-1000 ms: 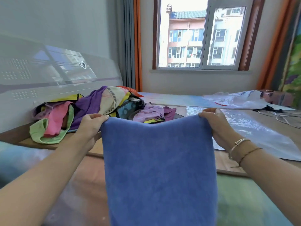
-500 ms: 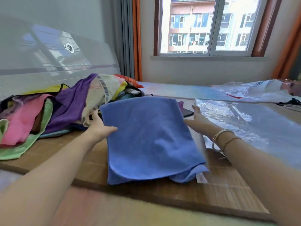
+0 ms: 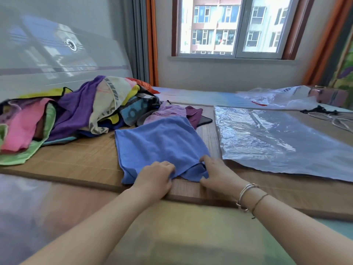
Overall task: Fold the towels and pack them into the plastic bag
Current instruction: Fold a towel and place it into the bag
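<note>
Blue towel (image 3: 160, 144): lies spread on the mat, between the pile and the bag. Its far edge rests on a lilac cloth. Its near edge sits close to the mat's front edge.
Left hand (image 3: 155, 178): on the near edge of the blue towel, fingers curled down onto the cloth and bunching it. Its fingertips are hidden, so I cannot tell if it pinches the cloth.
Right hand (image 3: 217, 174): at the towel's near right corner. The fingers lie on top and the thumb is below the edge, so it pinches the corner.
Bracelets (image 3: 248, 197): two thin ones on the right wrist.
Bag (image 3: 277, 138): clear plastic, flat on the mat, just right of the blue towel.
Pile (image 3: 72, 115): many loose towels heaped on the left, in purple, pink, green, yellow and cream.
Lilac cloth (image 3: 168, 112): crumpled, at the right end of the pile.
Mat (image 3: 84, 159): woven and brown, under the towels and the bag.
Second bag (image 3: 277, 96): crumpled plastic, far back on the right.
Cords (image 3: 336, 119): white and black, at the far right edge.
Window (image 3: 233, 25): on the back wall, with buildings outside.
</note>
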